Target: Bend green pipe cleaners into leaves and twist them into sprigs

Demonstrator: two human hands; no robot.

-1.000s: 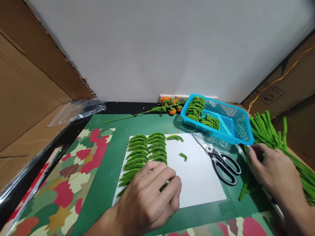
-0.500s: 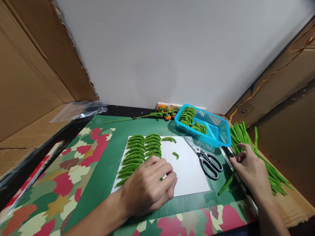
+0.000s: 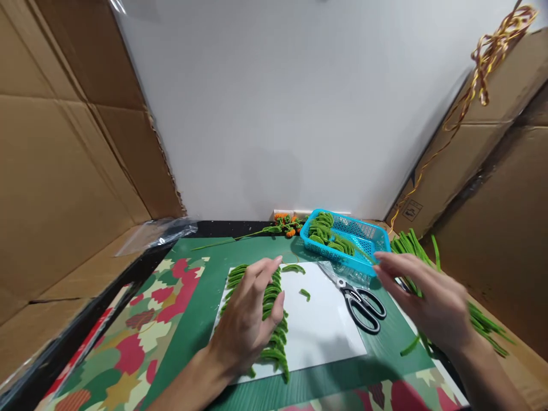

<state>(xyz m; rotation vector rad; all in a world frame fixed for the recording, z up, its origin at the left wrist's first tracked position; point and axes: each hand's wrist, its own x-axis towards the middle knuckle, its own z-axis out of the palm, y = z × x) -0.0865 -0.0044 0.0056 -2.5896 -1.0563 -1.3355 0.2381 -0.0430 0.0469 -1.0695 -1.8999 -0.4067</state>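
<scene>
Your left hand (image 3: pixel 242 319) hung empty, thumb and fingers parted, over curved green fuzzy pieces (image 3: pixel 277 345) on the white rectangular sheet (image 3: pixel 319 337). Black-handled metal scissors (image 3: pixel 341 283) crossed its right edge. Right of the sheet, your right hand (image 3: pixel 428 297) pinched a blurred green fuzzy stem (image 3: pixel 360 251); farther right, a brown cardboard box (image 3: pixel 447 177) bore a black symbol, too small to read.

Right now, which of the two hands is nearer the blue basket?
Right. The right hand has its fingers by the near right corner of the blue basket; the left hand is farther off, over the curved green pieces on the white sheet.
</scene>
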